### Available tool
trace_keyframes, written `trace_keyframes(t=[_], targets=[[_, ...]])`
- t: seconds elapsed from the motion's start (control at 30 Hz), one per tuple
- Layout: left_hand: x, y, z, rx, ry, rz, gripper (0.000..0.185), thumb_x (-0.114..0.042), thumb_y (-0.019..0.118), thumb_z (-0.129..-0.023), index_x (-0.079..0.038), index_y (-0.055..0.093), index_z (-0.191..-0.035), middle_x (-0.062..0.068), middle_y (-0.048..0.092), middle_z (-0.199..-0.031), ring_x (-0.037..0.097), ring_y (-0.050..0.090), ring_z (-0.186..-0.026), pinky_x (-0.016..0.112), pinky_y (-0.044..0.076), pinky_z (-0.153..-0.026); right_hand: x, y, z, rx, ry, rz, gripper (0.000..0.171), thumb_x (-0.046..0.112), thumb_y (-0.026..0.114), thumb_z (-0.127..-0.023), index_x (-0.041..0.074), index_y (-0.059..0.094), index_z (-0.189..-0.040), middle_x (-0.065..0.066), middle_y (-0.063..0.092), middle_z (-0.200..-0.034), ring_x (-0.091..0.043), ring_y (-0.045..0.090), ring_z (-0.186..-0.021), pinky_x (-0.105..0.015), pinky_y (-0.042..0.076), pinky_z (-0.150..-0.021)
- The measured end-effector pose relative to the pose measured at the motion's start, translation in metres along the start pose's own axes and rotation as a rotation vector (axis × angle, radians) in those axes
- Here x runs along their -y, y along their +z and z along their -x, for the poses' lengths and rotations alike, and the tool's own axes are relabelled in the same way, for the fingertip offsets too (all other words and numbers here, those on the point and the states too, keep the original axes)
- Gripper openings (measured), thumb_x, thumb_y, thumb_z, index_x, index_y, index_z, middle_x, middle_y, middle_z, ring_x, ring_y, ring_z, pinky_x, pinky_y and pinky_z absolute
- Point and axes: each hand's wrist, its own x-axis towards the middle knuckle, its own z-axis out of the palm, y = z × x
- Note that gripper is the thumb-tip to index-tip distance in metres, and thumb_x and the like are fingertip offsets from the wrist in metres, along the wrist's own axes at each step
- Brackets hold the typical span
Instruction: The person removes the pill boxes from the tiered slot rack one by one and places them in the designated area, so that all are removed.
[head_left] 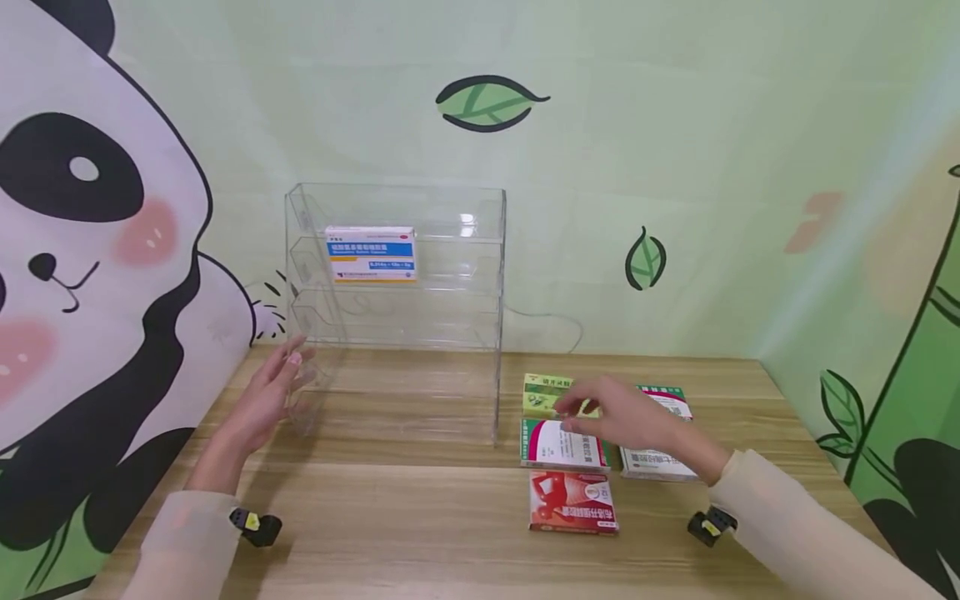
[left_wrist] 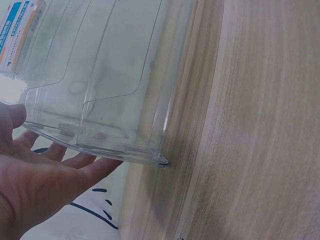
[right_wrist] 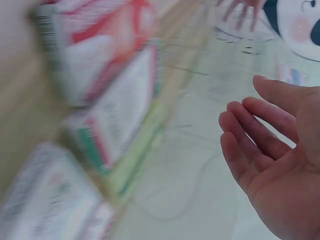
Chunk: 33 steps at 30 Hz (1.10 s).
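Observation:
A clear acrylic tiered display rack (head_left: 405,333) stands at the back of the table. In its upper part sits a white, blue and orange medicine box (head_left: 371,255). My left hand (head_left: 262,396) is at the rack's left side, its relaxed fingers against the side panel in the left wrist view. Over the medicine boxes on the right hovers my right hand (head_left: 626,412), fingers loosely bent around nothing. Below it lie a yellow-green box (head_left: 543,396), a white box with green and magenta edges (head_left: 558,446) and a similar white box (head_left: 660,462), partly hidden by the arm.
Nearer the front lies a red medicine box (head_left: 572,502). The wooden table (head_left: 405,533) meets a green printed backdrop (head_left: 675,125) with a panda at left. A thin cord (head_left: 551,317) runs in front of the backdrop, right of the rack.

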Motion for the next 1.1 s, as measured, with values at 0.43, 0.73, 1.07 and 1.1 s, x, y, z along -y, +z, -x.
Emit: trace_keyframes(t=[0.43, 0.73, 1.07, 1.1], targets=[[0.000, 0.000, 0.000, 0.000, -0.007, 0.005, 0.062, -0.047, 0.027, -0.107, -0.025, 0.005, -0.161, 0.017, 0.010, -0.165, 0.046, 0.016, -0.147, 0.072, 0.027, -0.106, 0.072, -0.017, -0.098, -0.244, -0.101, -0.036, 0.032, 0.024, 0.073, -0.092, 0.010, 0.068, -0.121, 0.001, 0.069, -0.113, -0.017, 0.063, -0.104, -0.032, 0.053, -0.093], [0.002, -0.002, -0.001, 0.000, -0.006, 0.017, 0.062, -0.046, 0.027, -0.107, -0.024, 0.004, -0.161, 0.018, 0.010, -0.165, 0.047, 0.016, -0.146, 0.074, 0.026, -0.105, 0.113, -0.034, -0.168, -0.320, -0.098, 0.068, 0.049, 0.032, 0.073, -0.092, 0.007, 0.062, -0.132, -0.006, 0.063, -0.126, -0.020, 0.057, -0.116, -0.031, 0.047, -0.099], [0.000, 0.000, 0.002, -0.003, 0.006, -0.003, 0.064, -0.047, 0.029, -0.107, -0.023, 0.006, -0.161, 0.019, 0.012, -0.164, 0.046, 0.018, -0.146, 0.070, 0.028, -0.107, 0.134, -0.053, -0.219, -0.374, -0.021, 0.166, 0.065, 0.037, 0.074, -0.090, 0.007, 0.052, -0.143, -0.008, 0.051, -0.144, -0.023, 0.047, -0.132, -0.037, 0.040, -0.110], [-0.001, 0.001, 0.001, -0.003, 0.008, -0.004, 0.063, -0.047, 0.029, -0.107, -0.023, 0.006, -0.161, 0.019, 0.012, -0.164, 0.046, 0.018, -0.146, 0.070, 0.028, -0.107, 0.134, -0.054, -0.222, -0.360, -0.007, 0.168, 0.067, 0.038, 0.073, -0.090, 0.007, 0.050, -0.144, -0.007, 0.050, -0.146, -0.023, 0.045, -0.134, -0.037, 0.038, -0.111]])
